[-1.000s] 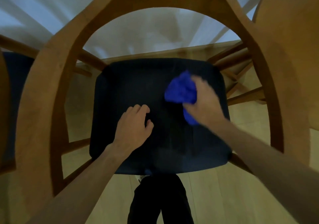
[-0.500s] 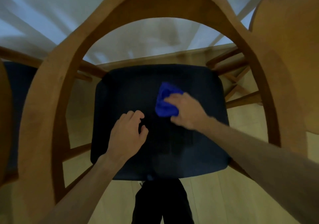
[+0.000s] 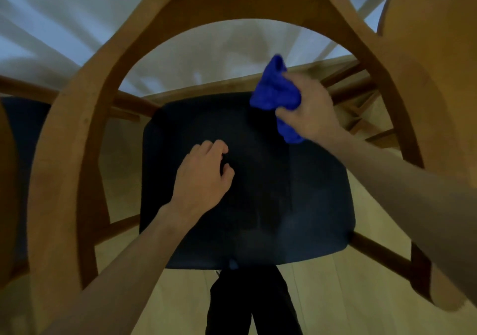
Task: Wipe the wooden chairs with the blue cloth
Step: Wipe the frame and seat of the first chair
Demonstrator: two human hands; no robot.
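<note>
Resting at the frame's centre, the left hand lies on the dark seat with fingers loosely curled, holding nothing. Farther up, toward the upper right, the right hand grips the bunched blue cloth at the seat's far right corner. The wooden chair's back arch curves just beyond, so the right hand is plainly nearer it.

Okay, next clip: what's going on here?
A person leans over a wooden chair with a dark seat. The right hand grips a bunched blue cloth at the seat's far right corner. The left hand rests on the seat with curled fingers, holding nothing.
</note>
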